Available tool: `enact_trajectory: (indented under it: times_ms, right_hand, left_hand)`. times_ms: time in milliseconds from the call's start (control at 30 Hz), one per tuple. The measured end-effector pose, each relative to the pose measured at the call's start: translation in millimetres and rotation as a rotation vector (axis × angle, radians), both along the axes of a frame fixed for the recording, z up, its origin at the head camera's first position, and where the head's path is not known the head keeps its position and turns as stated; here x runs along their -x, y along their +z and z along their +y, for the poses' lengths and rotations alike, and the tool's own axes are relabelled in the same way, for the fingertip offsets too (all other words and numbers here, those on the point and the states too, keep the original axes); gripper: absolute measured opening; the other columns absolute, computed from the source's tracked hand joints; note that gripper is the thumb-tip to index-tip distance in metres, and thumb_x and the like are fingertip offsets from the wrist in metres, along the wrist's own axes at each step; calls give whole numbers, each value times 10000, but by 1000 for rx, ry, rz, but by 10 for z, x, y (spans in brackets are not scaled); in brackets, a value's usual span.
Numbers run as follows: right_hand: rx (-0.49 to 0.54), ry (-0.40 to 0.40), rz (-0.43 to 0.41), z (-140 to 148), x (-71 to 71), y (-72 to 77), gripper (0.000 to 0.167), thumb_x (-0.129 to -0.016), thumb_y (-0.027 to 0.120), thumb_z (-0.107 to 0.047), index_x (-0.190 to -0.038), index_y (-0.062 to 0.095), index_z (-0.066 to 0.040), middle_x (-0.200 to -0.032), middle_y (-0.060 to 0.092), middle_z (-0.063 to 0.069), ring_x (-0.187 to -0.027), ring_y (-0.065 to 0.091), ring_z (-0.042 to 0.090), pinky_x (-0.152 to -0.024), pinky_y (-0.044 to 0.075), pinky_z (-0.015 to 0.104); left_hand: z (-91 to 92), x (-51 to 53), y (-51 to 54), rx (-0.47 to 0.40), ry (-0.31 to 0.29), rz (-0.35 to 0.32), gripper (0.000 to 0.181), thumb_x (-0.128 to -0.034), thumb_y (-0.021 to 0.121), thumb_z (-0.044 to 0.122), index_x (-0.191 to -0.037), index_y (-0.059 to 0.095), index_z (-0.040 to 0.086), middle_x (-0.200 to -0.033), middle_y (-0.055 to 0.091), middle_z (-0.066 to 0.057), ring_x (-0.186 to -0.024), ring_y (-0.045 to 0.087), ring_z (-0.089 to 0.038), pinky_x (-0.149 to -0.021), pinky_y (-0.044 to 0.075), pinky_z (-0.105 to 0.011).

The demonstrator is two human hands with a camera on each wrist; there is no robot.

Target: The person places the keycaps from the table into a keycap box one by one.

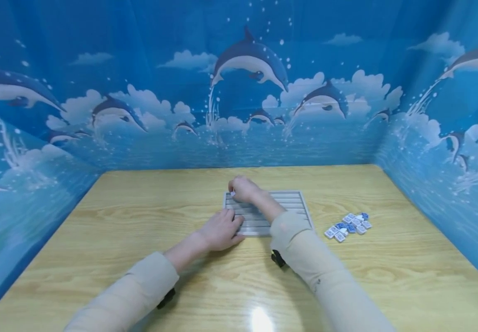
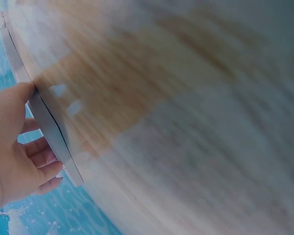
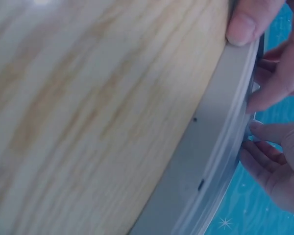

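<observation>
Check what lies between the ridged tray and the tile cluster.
Only bare tabletop separates the tray from the tiles, as the head view shows.

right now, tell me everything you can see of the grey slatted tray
The grey slatted tray lies on the wood-grain table. It is rectangular, with a pale rim and parallel slats running left to right; it looks like plastic or metal. Its near side wall bears a small dark dot and a dark mark. The left hand holds its near-left corner; the right hand, pinching a tile, is at the far-left corner, its arm hiding some slats.
</observation>
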State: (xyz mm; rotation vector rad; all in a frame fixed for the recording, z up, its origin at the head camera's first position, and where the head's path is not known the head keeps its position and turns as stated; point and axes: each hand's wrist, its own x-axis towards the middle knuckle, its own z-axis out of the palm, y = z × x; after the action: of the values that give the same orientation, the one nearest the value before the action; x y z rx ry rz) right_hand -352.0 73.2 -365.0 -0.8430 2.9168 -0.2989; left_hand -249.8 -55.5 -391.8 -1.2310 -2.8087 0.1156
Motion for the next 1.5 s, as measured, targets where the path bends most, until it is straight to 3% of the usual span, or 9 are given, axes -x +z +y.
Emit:
enact_trajectory:
  times_ms: [200, 567, 900, 1200, 1500]
  right_hand:
    - [-14, -37, -26, -53, 26, -63, 64, -875, 580, -32, -926, 618, -36, -901, 584, 76, -829, 535, 204, -702, 441, 323]
    - [-15, -72, -35, -120, 60, -44, 72, -872, 567, -28, -902, 626, -56, -905, 570, 64, -816, 529, 193, -690, 447, 317]
    - [-8, -55, -40, -119, 52, -33, 168, -873, 544, -3, -976, 669, -49, -991, 608, 80, -918, 554, 212, -757, 464, 327]
    - [-20, -48, 0, -122, 56, -46, 129, -894, 566, -79, -967, 671, -59, -981, 617, 74, -900, 555, 208, -757, 461, 332]
    - [-35, -66, -10, -130, 51, -43, 142, -914, 571, -145, -1005, 650, -69, -982, 627, 65, -885, 573, 202, -756, 467, 340]
  left_hand:
    - [9, 0, -18, 22, -21, 9, 461, -934, 495, 432, -1182, 513, 44, -942, 450, -105, -878, 428, -225, -745, 395, -357]
    - [-5, -11, 22, 1, -1, 2, 464, -929, 510, 422, -1191, 515, 39, -944, 435, -105, -876, 419, -225, -717, 401, -347]
    - [-11, -12, 19, 3, 3, -3, 433, -929, 509, 426, -1161, 520, 61, -915, 414, -83, -837, 403, -207, -671, 384, -327]
    - [-16, -13, 22, -3, -20, 37, 434, -928, 516, 419, -1163, 527, 54, -920, 434, -93, -827, 405, -211, -667, 385, -325]
    - [-16, -13, 15, -6, -7, 16, 422, -927, 517, 421, -1151, 523, 63, -919, 421, -83, -840, 399, -211, -677, 381, -326]
